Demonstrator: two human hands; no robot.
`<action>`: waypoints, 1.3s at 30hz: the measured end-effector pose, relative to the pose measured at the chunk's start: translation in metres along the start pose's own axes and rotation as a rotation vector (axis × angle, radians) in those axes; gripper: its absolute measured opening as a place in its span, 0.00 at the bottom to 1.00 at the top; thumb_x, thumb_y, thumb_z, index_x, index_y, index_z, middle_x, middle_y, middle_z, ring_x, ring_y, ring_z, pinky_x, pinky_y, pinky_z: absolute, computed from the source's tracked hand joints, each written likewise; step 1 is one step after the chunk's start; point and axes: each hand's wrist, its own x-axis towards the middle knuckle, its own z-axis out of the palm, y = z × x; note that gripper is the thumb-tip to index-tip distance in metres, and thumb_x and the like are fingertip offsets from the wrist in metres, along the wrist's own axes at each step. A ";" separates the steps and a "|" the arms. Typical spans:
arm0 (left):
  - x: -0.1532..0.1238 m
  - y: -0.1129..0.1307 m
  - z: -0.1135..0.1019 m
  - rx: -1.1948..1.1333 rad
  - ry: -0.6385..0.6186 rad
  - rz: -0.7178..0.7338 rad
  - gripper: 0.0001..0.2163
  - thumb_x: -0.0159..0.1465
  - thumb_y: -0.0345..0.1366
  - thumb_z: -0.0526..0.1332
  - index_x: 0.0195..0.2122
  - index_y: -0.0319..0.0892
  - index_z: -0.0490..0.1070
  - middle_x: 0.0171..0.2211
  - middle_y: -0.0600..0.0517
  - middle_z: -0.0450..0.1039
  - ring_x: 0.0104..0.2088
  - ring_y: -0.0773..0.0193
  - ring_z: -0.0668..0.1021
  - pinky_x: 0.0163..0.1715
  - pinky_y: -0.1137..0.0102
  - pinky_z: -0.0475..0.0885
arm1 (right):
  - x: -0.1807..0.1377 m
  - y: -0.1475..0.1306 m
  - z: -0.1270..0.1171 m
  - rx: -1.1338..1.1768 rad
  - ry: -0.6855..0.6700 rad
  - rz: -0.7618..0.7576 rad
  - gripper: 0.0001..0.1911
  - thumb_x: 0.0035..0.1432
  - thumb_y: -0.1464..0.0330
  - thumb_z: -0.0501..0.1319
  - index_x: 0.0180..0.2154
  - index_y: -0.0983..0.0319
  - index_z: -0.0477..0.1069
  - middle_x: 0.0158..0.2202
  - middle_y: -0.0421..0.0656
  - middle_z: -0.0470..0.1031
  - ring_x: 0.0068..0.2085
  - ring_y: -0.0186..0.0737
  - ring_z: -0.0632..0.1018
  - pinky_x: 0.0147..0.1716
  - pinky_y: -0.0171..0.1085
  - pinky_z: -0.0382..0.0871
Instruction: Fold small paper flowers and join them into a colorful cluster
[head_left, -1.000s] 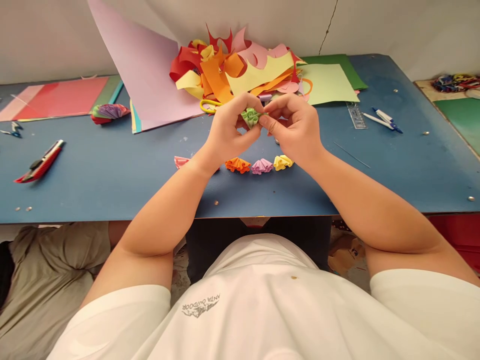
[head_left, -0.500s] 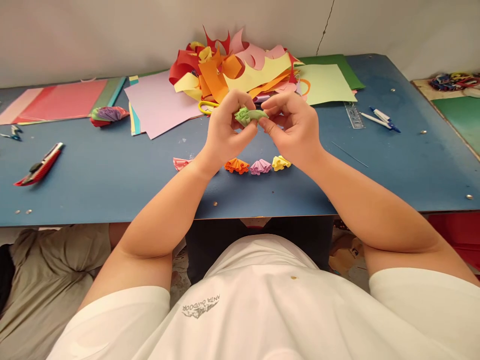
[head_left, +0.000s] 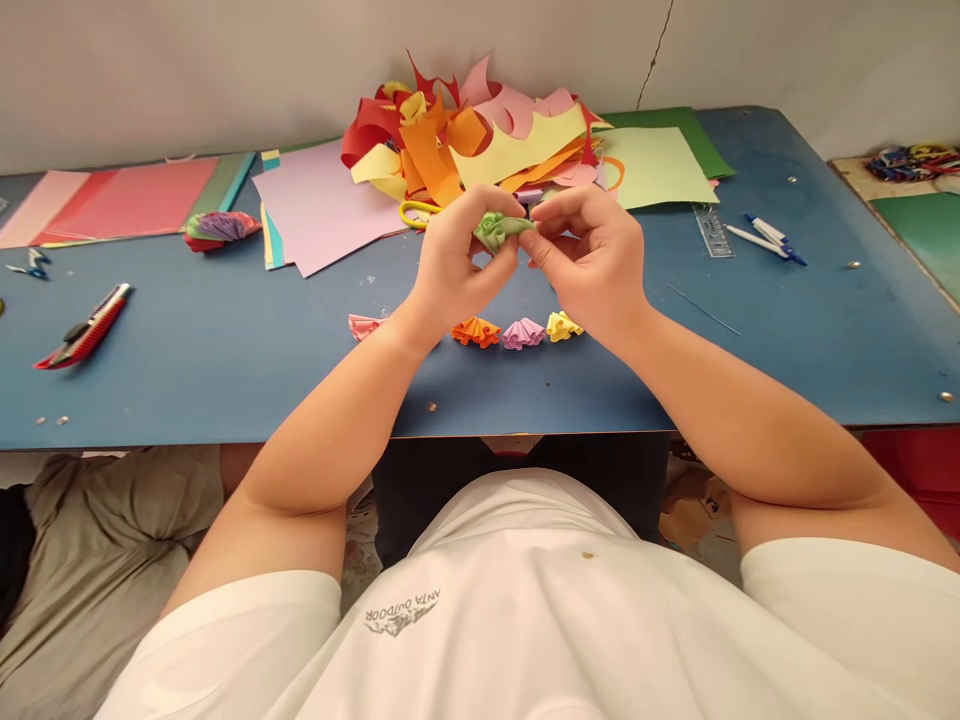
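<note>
A pleated light-green paper piece (head_left: 495, 231) is held up above the blue table (head_left: 300, 390) between both hands. My left hand (head_left: 461, 245) is closed around its ruffled end. At its narrower end, my right hand (head_left: 592, 240) pinches with thumb and fingers. Beneath the hands lies a row of small pleated paper pieces: a pink one (head_left: 365, 326) partly covered by my left forearm, an orange one (head_left: 475, 332), a lilac one (head_left: 524, 334) and a yellow one (head_left: 562, 325) beside my right wrist.
Behind my hands is a heap of cut paper scraps (head_left: 480, 140) with yellow-handled scissors (head_left: 414, 214). Lilac sheets (head_left: 322, 200) and pale green paper (head_left: 660, 165) flank it. A red cutter knife (head_left: 86, 328) lies left; a ruler (head_left: 712, 232) and pens (head_left: 765, 240) lie right. Someone's leg (head_left: 127, 540) shows lower left.
The green paper has turned slightly between my fingers, and its narrow end now sits more within my right hand's pinch. The whole view has shifted a little.
</note>
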 end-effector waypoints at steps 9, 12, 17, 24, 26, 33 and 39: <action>-0.002 -0.004 0.006 -0.056 0.115 0.091 0.24 0.81 0.71 0.63 0.55 0.57 0.79 0.40 0.49 0.83 0.33 0.57 0.78 0.29 0.58 0.75 | 0.000 -0.004 -0.001 -0.034 -0.002 -0.085 0.33 0.83 0.28 0.67 0.58 0.48 0.85 0.49 0.42 0.89 0.47 0.46 0.91 0.50 0.52 0.99; -0.003 -0.007 0.010 0.055 0.091 0.021 0.27 0.81 0.73 0.57 0.51 0.55 0.77 0.37 0.51 0.78 0.32 0.58 0.76 0.32 0.58 0.76 | -0.002 -0.009 -0.001 -0.042 -0.012 -0.043 0.29 0.84 0.31 0.69 0.58 0.48 0.86 0.51 0.42 0.90 0.49 0.46 0.92 0.54 0.53 0.99; -0.003 0.003 0.000 0.106 0.021 -0.061 0.25 0.82 0.72 0.59 0.50 0.54 0.73 0.38 0.50 0.78 0.34 0.59 0.75 0.39 0.57 0.78 | -0.003 -0.010 0.000 -0.035 0.008 -0.039 0.30 0.83 0.32 0.70 0.61 0.47 0.86 0.53 0.43 0.91 0.52 0.47 0.93 0.57 0.53 0.99; -0.002 -0.007 0.005 0.058 0.103 0.145 0.27 0.87 0.73 0.53 0.55 0.55 0.73 0.40 0.51 0.81 0.35 0.61 0.76 0.38 0.56 0.77 | -0.005 -0.009 0.004 0.016 0.058 -0.098 0.32 0.83 0.29 0.68 0.64 0.45 0.87 0.52 0.44 0.92 0.52 0.52 0.95 0.61 0.61 0.99; 0.000 -0.007 0.008 0.030 0.158 0.231 0.25 0.87 0.70 0.55 0.57 0.55 0.75 0.41 0.52 0.83 0.35 0.62 0.79 0.36 0.58 0.76 | -0.006 -0.014 0.004 -0.016 0.052 -0.064 0.31 0.84 0.30 0.67 0.63 0.46 0.87 0.53 0.44 0.93 0.54 0.54 0.95 0.63 0.62 0.98; -0.002 -0.001 0.001 -0.026 0.105 0.166 0.23 0.85 0.68 0.59 0.55 0.55 0.79 0.39 0.49 0.81 0.38 0.56 0.84 0.42 0.55 0.80 | -0.007 -0.025 -0.001 -0.147 0.080 -0.002 0.29 0.84 0.30 0.67 0.62 0.43 0.86 0.55 0.45 0.96 0.58 0.54 0.96 0.67 0.58 0.97; -0.003 -0.011 0.004 0.019 0.102 0.094 0.32 0.81 0.77 0.56 0.49 0.52 0.78 0.37 0.49 0.76 0.36 0.56 0.81 0.40 0.54 0.79 | -0.004 -0.006 0.002 -0.006 0.094 -0.059 0.36 0.78 0.26 0.72 0.64 0.46 0.87 0.50 0.43 0.95 0.55 0.55 0.98 0.64 0.61 0.98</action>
